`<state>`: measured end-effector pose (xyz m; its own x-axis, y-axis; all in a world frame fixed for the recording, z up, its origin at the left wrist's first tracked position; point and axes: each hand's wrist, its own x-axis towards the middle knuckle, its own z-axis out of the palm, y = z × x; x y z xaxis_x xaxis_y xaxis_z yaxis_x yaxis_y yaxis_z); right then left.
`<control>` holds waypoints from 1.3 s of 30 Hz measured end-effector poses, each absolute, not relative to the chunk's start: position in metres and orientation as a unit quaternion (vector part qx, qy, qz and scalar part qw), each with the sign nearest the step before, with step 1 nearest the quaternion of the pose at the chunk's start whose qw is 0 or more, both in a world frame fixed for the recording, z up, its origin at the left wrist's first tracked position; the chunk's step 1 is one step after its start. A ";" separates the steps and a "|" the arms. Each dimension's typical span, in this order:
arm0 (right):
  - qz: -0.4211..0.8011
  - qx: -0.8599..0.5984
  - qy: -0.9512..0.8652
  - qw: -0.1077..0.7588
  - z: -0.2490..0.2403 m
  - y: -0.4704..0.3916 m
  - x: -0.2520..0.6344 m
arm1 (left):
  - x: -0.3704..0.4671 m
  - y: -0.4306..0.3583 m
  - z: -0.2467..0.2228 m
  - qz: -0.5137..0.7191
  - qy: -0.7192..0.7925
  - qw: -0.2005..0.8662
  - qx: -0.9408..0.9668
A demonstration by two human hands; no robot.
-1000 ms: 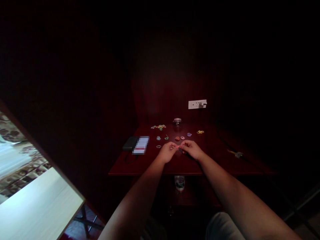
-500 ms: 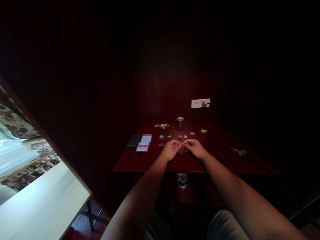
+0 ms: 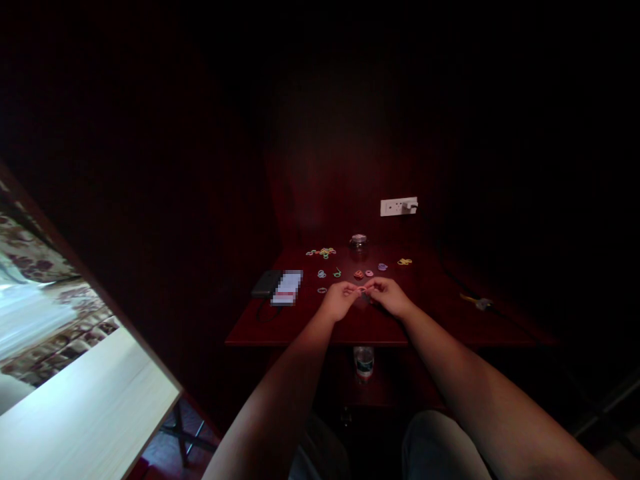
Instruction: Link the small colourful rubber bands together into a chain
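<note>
Between my fingertips, a small pink hair tie [image 3: 363, 289] is held over the dark red table [image 3: 300, 330]. My left hand [image 3: 339, 301] pinches its left side, and my right hand [image 3: 390, 296] pinches the right side. Just beyond the fingers lie an orange-red bunch of hair ties [image 3: 359, 275] and a pink one [image 3: 369, 273]. Light blue ties [image 3: 321, 274], a green tie [image 3: 337, 273] and a greyish tie [image 3: 322, 291] rest left of them. Purple ties [image 3: 383, 267] and yellow ties [image 3: 405, 262] sit to the right.
Mixed coloured ties [image 3: 324, 253] lie at the back, near a clear lidded jar [image 3: 359, 243]. A phone [image 3: 287, 288] and a black box-like device [image 3: 266, 284] are on the left. A cable [image 3: 481, 303] runs on the right. Below stands a plastic bottle [image 3: 364, 365].
The pink hair tie now shows as a wider loop, with my fingertips slightly farther apart. The whole view has shifted a little.
</note>
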<state>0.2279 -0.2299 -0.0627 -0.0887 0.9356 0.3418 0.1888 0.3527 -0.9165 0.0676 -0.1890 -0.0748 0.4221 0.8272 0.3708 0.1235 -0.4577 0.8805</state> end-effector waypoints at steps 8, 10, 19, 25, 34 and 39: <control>0.342 -0.458 -0.650 0.501 -0.062 -0.231 0.228 | 0.066 -0.194 -0.072 0.425 0.325 0.392 0.749; 0.337 -0.457 -0.655 0.499 -0.063 -0.231 0.228 | 0.066 -0.195 -0.071 0.427 0.316 0.389 0.752; 0.348 -0.451 -0.651 0.502 -0.062 -0.230 0.228 | 0.068 -0.192 -0.071 0.436 0.306 0.424 0.732; 0.346 -0.458 -0.651 0.497 -0.065 -0.227 0.230 | 0.069 -0.195 -0.069 0.431 0.322 0.426 0.727; 0.358 -0.453 -0.642 0.505 -0.064 -0.226 0.231 | 0.068 -0.200 -0.062 0.408 0.337 0.420 0.737; 0.387 -0.444 -0.616 0.523 -0.064 -0.226 0.232 | 0.068 -0.201 -0.062 0.394 0.336 0.421 0.745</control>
